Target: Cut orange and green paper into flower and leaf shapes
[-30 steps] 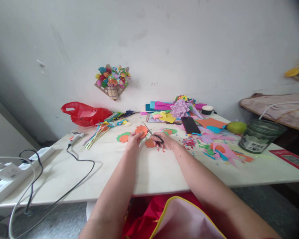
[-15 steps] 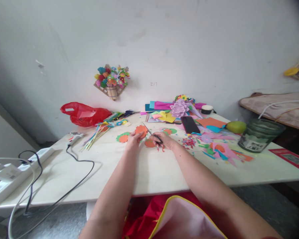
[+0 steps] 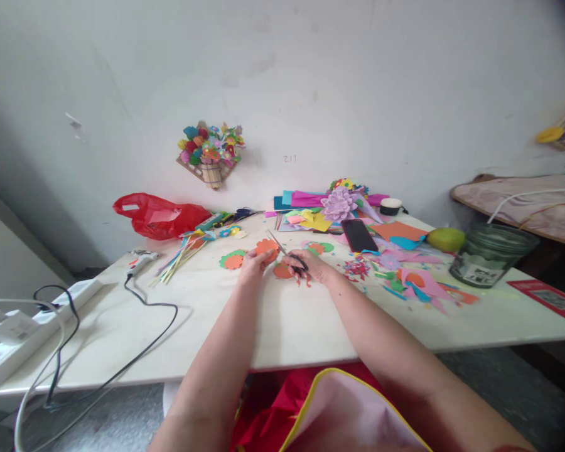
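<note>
Two bare forearms of yours reached over the near edge of the white table, above one red, yellow-edged cloth at your lap. They converged toward its middle. Your left hand pinched one orange scalloped cut-out at its lower edge. Your right hand was curled around the black handles of one pair of scissors, blades slanting up and leftward by the cut-out's right side; whether they touched it was unclear. One orange piece lay between your hands, and left of them one orange scalloped piece overlapped green.

To the right stood one dark green jar, its contents too murky to make out, with one green fruit just beside it and one phone farther left. At the back left slumped one red plastic bag, something pale showing through. Farthest off, one stick-built holder on the wall carried craft flowers, too crowded to count.
</note>
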A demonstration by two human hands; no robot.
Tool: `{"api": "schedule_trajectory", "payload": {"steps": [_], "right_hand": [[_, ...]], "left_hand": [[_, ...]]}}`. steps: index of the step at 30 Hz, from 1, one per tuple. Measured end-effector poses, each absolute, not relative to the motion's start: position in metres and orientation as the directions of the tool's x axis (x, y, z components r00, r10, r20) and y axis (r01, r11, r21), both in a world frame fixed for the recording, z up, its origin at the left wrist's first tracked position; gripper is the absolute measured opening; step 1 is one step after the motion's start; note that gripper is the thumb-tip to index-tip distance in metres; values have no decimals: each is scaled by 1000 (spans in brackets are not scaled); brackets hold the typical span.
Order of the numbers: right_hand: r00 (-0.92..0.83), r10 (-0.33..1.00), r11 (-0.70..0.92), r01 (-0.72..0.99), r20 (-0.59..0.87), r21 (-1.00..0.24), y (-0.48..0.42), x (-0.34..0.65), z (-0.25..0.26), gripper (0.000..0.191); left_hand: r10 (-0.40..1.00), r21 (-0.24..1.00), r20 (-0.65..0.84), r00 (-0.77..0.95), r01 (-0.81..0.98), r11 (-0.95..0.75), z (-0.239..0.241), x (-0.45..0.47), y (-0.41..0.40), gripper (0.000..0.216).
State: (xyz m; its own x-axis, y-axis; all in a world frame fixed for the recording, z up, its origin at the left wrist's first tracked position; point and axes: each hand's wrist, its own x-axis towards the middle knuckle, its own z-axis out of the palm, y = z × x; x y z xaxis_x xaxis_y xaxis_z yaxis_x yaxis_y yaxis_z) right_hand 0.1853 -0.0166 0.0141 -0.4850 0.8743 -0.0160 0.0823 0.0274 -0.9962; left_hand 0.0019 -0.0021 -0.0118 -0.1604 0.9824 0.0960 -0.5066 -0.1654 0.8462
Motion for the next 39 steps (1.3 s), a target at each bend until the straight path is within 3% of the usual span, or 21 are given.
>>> {"api": "schedule_trajectory", "payload": {"steps": [39], "right_hand": [[-477, 879, 30, 51, 2, -998, -9, 181, 6, 23]], "left_hand": [[983, 848, 82, -161, -507, -154, -15, -1, 2, 26]]}}
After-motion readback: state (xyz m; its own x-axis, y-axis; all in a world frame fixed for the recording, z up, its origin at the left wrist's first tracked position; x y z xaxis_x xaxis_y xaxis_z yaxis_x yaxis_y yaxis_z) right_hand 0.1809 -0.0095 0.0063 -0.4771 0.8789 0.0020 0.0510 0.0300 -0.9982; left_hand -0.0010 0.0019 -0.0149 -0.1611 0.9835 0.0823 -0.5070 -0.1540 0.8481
